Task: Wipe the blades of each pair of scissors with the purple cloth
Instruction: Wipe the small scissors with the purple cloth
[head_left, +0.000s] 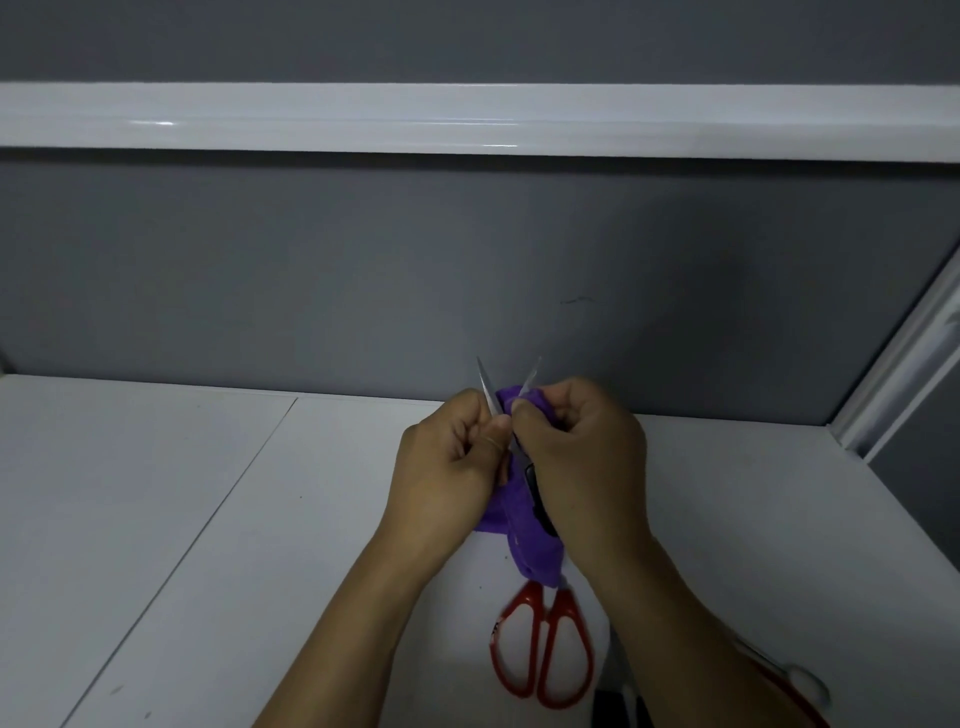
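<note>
Above the white table, my left hand (449, 457) pinches the left blade of a small pair of scissors (485, 387), whose two silver blades point up and spread apart; its dark handle shows between my hands. My right hand (582, 452) pinches the purple cloth (524, 545) against the right blade. The cloth hangs down below both hands. A pair of scissors with red handles (543, 644) lies flat on the table under my right forearm, its blades hidden by the cloth.
A white table (182, 519) meets a grey wall (363, 270) with a white rail across it. More items, one with a red part and one dark, lie at the bottom right edge (800, 686), partly hidden by my right forearm.
</note>
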